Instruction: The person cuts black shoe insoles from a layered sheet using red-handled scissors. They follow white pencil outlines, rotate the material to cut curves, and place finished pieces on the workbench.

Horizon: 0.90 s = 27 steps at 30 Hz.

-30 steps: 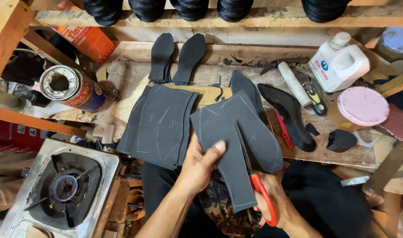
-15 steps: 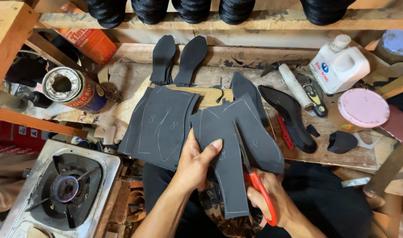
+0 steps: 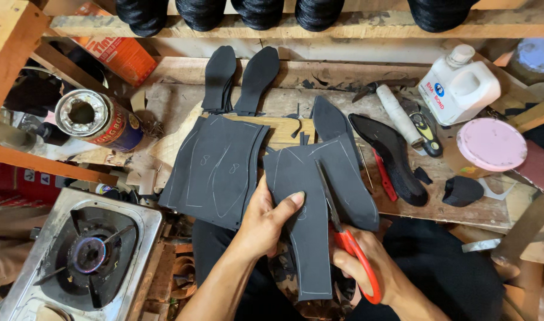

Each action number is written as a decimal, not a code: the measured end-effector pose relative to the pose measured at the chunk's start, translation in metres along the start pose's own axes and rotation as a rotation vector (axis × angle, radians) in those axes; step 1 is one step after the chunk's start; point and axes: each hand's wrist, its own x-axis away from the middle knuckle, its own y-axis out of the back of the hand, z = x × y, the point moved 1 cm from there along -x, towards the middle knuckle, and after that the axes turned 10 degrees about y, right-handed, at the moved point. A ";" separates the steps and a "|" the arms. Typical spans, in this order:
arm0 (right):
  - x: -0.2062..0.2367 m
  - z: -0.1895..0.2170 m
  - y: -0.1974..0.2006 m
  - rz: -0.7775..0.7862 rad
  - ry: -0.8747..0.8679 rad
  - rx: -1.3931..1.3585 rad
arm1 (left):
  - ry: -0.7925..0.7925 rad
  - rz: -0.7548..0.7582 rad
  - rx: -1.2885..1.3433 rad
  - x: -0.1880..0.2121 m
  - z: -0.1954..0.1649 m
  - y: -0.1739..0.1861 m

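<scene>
Gripping a matte dark sheet (image 3: 310, 196) (chalk-lined), the left hand (image 3: 266, 217); right hand (image 3: 358, 261) grasping red-handled scissors (image 3: 346, 238).

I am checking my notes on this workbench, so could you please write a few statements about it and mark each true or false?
1. The right hand works red-handled scissors through the dark chalk-marked sheet. True.
2. The left hand rests on the gas burner. False: it grips the sheet being cut.
3. The round pink lid lies at the right of the wooden bench. True.
4. The white plastic jug lies uncapped. False: its cap is on.
5. Two dark sole-shaped cutouts lie at the back. True.
</scene>
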 end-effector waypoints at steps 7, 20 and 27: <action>0.005 0.005 0.004 -0.006 -0.149 0.047 | 0.004 0.032 -0.094 0.001 -0.007 0.004; -0.008 0.010 0.014 0.013 -0.040 0.106 | 0.042 0.044 -0.090 -0.007 -0.012 0.009; -0.030 0.016 0.022 0.012 -0.046 0.082 | 0.048 0.060 -0.067 -0.018 -0.024 0.010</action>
